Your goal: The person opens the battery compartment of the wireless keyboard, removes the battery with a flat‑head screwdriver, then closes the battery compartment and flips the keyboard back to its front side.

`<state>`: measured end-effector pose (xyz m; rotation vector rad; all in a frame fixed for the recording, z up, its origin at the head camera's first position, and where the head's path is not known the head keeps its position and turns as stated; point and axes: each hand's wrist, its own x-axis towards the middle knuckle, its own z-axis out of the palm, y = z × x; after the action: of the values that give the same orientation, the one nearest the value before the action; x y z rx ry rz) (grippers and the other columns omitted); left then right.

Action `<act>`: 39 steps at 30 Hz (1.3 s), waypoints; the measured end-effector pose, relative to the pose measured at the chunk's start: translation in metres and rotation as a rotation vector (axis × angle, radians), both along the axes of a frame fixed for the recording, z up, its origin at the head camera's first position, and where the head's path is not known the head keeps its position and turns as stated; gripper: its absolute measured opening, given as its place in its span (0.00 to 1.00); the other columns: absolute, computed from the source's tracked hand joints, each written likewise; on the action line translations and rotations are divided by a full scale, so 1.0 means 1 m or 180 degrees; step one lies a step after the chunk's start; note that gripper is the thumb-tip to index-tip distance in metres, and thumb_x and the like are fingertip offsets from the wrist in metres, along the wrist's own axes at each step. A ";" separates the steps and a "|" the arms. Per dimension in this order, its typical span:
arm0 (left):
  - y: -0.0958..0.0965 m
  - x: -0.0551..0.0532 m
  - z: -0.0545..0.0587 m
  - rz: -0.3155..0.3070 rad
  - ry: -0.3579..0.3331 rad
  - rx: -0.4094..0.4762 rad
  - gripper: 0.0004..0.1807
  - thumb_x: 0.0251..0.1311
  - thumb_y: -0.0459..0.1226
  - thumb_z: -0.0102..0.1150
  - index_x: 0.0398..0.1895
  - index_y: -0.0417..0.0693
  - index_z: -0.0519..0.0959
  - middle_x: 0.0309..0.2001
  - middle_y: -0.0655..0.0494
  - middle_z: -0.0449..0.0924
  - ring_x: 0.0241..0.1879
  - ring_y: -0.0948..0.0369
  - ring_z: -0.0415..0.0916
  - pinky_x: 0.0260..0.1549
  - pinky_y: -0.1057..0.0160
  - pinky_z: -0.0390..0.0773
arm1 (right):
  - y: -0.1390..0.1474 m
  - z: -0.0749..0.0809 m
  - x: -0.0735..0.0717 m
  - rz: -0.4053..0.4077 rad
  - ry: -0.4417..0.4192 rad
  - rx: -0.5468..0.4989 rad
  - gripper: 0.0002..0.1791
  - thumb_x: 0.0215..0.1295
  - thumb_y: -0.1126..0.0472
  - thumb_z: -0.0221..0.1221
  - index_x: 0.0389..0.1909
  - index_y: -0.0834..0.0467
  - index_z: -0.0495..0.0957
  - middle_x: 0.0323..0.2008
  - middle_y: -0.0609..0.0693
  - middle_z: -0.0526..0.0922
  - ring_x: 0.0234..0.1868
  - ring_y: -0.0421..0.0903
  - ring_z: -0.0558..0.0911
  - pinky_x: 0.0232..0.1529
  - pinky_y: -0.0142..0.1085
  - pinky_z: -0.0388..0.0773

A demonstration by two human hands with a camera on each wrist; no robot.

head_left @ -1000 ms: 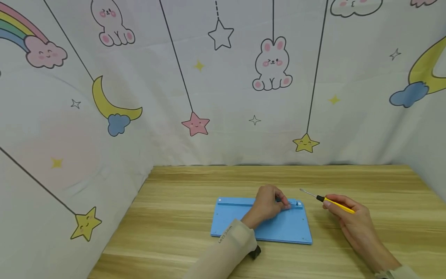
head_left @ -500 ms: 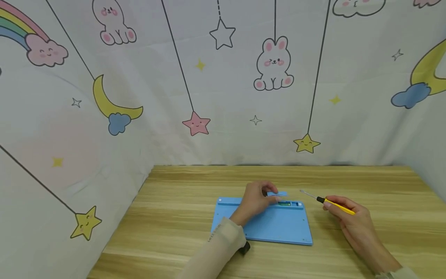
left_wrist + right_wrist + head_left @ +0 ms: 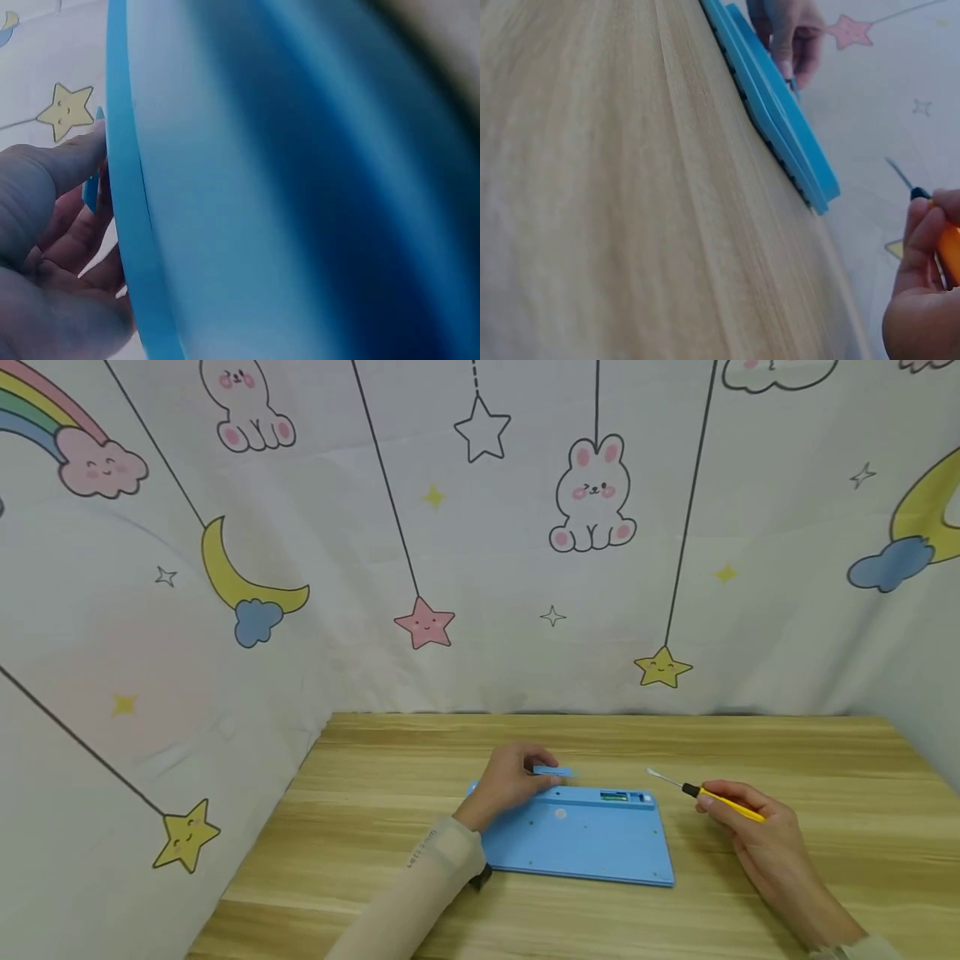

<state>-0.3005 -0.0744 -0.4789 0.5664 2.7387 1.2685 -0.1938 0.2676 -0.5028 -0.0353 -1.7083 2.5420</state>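
A light blue keyboard (image 3: 592,843) lies face down on the wooden table; its keys show along the underside in the right wrist view. Near its far right corner the battery compartment (image 3: 615,796) is uncovered, with something green inside. My left hand (image 3: 512,779) pinches a small blue battery cover (image 3: 553,771) between thumb and fingers, above the keyboard's far left edge. To the right of the keyboard, my right hand (image 3: 761,835) holds a screwdriver (image 3: 731,804) by its yellow handle, the metal tip pointing left and away. A blurred keyboard surface (image 3: 225,225) fills much of the left wrist view.
The wooden table (image 3: 390,743) extends around the keyboard on all sides. Behind it hangs a pale curtain (image 3: 495,685) printed with stars, moons and bunnies. A small black object (image 3: 480,877) shows under the left sleeve.
My left hand has lifted the battery cover off the keyboard and carried it leftward, exposing the compartment. The right hand and screwdriver have stayed nearly still.
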 end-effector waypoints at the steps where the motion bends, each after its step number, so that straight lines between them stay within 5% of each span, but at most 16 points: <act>1: -0.002 -0.002 0.000 0.0021 -0.0017 -0.0026 0.08 0.64 0.40 0.77 0.45 0.52 0.91 0.48 0.53 0.93 0.35 0.65 0.76 0.36 0.69 0.75 | 0.000 0.000 0.000 0.0008 0.0000 -0.0004 0.15 0.73 0.77 0.60 0.49 0.59 0.90 0.46 0.44 0.91 0.43 0.42 0.92 0.50 0.29 0.87; 12: -0.022 -0.013 0.006 0.0242 -0.0083 -0.0429 0.12 0.63 0.40 0.78 0.47 0.49 0.90 0.51 0.49 0.90 0.48 0.55 0.82 0.50 0.55 0.83 | -0.001 -0.001 0.001 0.0083 -0.0004 0.0021 0.14 0.74 0.77 0.60 0.50 0.60 0.90 0.47 0.45 0.91 0.44 0.42 0.92 0.51 0.29 0.87; 17: -0.036 0.000 0.012 0.0157 0.0039 -0.0629 0.14 0.64 0.43 0.77 0.49 0.47 0.89 0.51 0.47 0.89 0.52 0.52 0.83 0.53 0.48 0.83 | -0.003 -0.001 0.000 0.0101 -0.0026 0.0061 0.13 0.74 0.76 0.61 0.51 0.60 0.89 0.48 0.44 0.90 0.44 0.42 0.92 0.51 0.29 0.87; 23: -0.050 0.019 0.015 -0.0204 0.0166 -0.0861 0.11 0.64 0.44 0.77 0.44 0.50 0.90 0.43 0.52 0.87 0.44 0.57 0.80 0.46 0.56 0.80 | -0.004 -0.001 0.000 0.0140 0.0046 -0.0013 0.15 0.75 0.77 0.59 0.49 0.59 0.90 0.47 0.43 0.91 0.45 0.40 0.92 0.50 0.29 0.87; 28: -0.055 0.029 0.009 -0.0294 0.0232 -0.0737 0.10 0.64 0.42 0.77 0.43 0.49 0.89 0.38 0.54 0.86 0.38 0.61 0.77 0.41 0.62 0.77 | -0.005 -0.002 0.000 0.0215 0.0018 0.0145 0.14 0.74 0.76 0.60 0.49 0.61 0.90 0.47 0.43 0.91 0.44 0.38 0.90 0.50 0.28 0.87; 39: -0.060 0.031 0.001 -0.0202 0.0008 -0.0383 0.08 0.62 0.40 0.78 0.41 0.52 0.89 0.37 0.58 0.85 0.36 0.64 0.75 0.38 0.67 0.76 | -0.010 0.003 -0.006 0.0274 -0.0679 0.0845 0.09 0.73 0.65 0.68 0.50 0.59 0.89 0.45 0.38 0.89 0.43 0.36 0.89 0.49 0.28 0.86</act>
<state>-0.2696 -0.1346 -0.4783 0.6381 2.7520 1.0814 -0.1996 0.2578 -0.5002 -0.2288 -2.1581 2.4199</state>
